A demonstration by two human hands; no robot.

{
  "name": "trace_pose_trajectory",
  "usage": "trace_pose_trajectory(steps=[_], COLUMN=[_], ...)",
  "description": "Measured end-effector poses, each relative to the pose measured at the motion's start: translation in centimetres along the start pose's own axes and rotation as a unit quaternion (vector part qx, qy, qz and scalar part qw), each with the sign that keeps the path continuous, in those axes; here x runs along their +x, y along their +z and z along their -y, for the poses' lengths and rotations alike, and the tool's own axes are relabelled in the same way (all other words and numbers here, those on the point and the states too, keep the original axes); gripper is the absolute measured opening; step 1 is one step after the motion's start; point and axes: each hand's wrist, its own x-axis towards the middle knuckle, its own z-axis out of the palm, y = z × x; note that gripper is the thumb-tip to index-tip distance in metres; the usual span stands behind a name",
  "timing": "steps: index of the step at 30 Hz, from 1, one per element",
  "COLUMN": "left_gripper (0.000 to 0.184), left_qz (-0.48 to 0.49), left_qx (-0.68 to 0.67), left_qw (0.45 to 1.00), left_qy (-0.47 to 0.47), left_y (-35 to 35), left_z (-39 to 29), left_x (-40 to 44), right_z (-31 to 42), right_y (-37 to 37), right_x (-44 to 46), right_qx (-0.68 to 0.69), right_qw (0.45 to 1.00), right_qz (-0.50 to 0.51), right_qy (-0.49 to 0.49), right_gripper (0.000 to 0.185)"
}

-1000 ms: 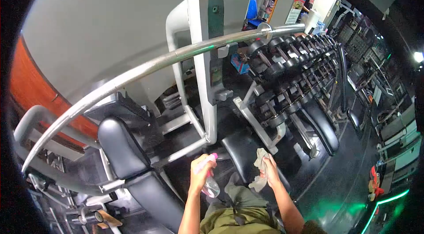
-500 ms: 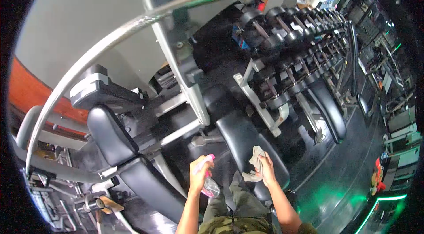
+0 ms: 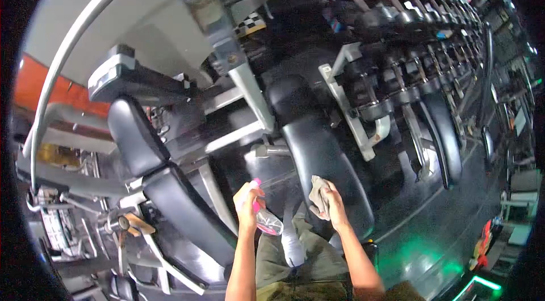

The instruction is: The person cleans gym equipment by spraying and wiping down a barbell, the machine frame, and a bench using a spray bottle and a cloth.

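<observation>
My left hand (image 3: pixel 247 201) is wrapped round the neck of a clear spray bottle (image 3: pixel 269 222) with a pink top, its body tilted down to the right. In my right hand (image 3: pixel 334 205) is a crumpled grey-beige cloth (image 3: pixel 319 196), pinched between thumb and fingers. The cloth appears over the black padded bench (image 3: pixel 323 159) ahead of me; whether it touches the pad I cannot tell. Both hands are above my legs and apart from each other.
Dumbbells fill a two-tier rack (image 3: pixel 356 125) at the upper right. Another black bench (image 3: pixel 181 201) stands on the left. A metal bar (image 3: pixel 74 34) arcs across the upper left, and a rack upright (image 3: pixel 250 96) rises beyond the benches.
The view has tilted down, so the bar and upright have shifted up and left. The bench in front shows more fully. Both hands have stayed closed on the bottle and cloth.
</observation>
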Motion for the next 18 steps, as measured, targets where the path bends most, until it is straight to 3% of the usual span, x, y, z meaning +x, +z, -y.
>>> trace_pose_trajectory(steps=[3,7,10,14,18], left_gripper=[0.029,0.03,0.032,0.034,0.036], left_qz=[-0.047,-0.115,-0.167,-0.216,-0.272], left_qx=[-0.014,-0.021,-0.042,-0.061,-0.134], left_qw=[0.999,0.993,0.985,0.974,0.949], left_qy=[-0.003,-0.011,-0.024,0.022,0.088], left_y=[-2.0,-6.8,-11.8,-19.3,-26.6], left_z=[-0.6,-0.7,-0.5,-0.6,-2.8], left_x=[-0.7,-1.5,-2.1,-3.0,-2.9], right_z=[-2.4,-0.3,-1.8,-4.0,-8.5], right_y=[1.3,6.9,12.0,19.7,27.4], right_x=[1.5,1.0,1.2,0.0,-0.9], right_qx=[-0.073,-0.067,-0.102,-0.111,-0.134], right_qw=[0.995,0.989,0.986,0.981,0.972], right_qz=[0.049,0.093,0.129,0.158,0.16], right_qy=[-0.036,0.098,0.017,0.007,-0.108], right_gripper=[0.048,0.041,0.043,0.049,0.052])
